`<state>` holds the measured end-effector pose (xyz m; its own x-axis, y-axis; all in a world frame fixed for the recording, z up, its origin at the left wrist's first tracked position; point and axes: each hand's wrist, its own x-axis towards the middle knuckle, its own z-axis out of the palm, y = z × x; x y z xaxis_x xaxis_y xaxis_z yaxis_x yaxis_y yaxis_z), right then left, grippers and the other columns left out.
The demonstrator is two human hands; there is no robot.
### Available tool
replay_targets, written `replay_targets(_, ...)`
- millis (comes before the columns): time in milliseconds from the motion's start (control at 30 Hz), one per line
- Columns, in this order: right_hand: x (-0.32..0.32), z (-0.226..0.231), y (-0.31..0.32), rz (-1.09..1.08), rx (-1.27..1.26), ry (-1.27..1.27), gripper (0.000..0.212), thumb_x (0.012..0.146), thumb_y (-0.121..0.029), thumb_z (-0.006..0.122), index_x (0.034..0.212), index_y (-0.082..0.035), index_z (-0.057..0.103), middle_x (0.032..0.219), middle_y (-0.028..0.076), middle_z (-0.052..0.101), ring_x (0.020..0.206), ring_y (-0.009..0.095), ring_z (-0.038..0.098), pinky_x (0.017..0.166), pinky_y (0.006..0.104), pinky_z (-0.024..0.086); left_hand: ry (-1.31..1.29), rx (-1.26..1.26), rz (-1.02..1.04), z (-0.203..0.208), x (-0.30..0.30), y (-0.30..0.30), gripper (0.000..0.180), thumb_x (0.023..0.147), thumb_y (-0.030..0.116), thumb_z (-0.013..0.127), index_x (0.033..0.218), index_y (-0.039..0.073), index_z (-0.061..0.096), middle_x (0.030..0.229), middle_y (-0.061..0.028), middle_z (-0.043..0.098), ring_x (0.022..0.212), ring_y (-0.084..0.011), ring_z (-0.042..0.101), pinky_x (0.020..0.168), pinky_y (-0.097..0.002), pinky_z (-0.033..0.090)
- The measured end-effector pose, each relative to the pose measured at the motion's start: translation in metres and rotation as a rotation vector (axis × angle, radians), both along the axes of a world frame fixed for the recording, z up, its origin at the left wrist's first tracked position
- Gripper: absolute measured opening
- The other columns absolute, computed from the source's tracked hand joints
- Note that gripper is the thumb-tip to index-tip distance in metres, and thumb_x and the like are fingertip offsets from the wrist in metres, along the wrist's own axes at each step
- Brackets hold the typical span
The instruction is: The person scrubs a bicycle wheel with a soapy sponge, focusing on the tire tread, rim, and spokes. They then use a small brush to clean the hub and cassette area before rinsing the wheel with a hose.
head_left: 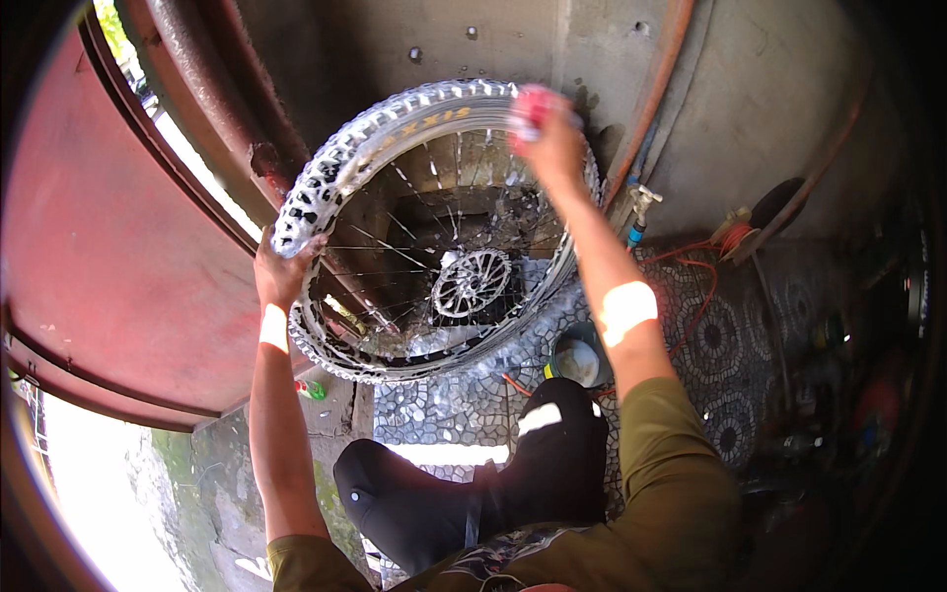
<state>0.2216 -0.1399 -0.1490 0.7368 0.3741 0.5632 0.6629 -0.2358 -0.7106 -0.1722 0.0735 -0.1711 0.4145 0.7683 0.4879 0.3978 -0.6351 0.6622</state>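
a foamy bicycle wheel is held in the far middle, its left edge gripped by the left hand; a blurred red pad is clasped by the right hand at the wheel's far right edge.

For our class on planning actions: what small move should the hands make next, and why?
Perhaps bring the blurred red thing in the right hand toward the left hand, which grips the tyre: near it, foam looks patchy, with black knobs showing.

Tyre: black under white foam
Scrubber: pinkish red, white
Panel left of tyre: red
Tiles below tyre: grey mosaic
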Motion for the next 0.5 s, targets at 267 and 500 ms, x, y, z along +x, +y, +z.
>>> replay_targets(267,-0.139,0.029,0.063,0.169,0.178,-0.401,0.034,0.1,-0.028,0.071,0.124,-0.005,0.063,0.107,0.021,0.073,0.095,0.04,0.074,0.077,0.0535,0.06,0.077,0.016,0.049,-0.004,0.0,0.009,0.113,0.071,0.061,0.096,0.14,-0.018,0.055,0.125,-0.0364,0.072,0.121,-0.0436,0.072,0.103,-0.0464,0.056)
replay_targets(500,0.013,-0.002,-0.002,0.041,0.161,-0.085,0.029,0.106,-0.031,0.062,0.127,-0.011,0.062,0.101,0.013,0.074,0.077,0.03,0.077,0.06,0.0401,0.062,0.051,0.033,0.011,-0.002,0.01,0.006,0.113,0.073,0.06,0.096,0.142,-0.019,0.054,0.125,-0.0359,0.072,0.121,-0.0414,0.072,0.102,-0.0446,0.056)
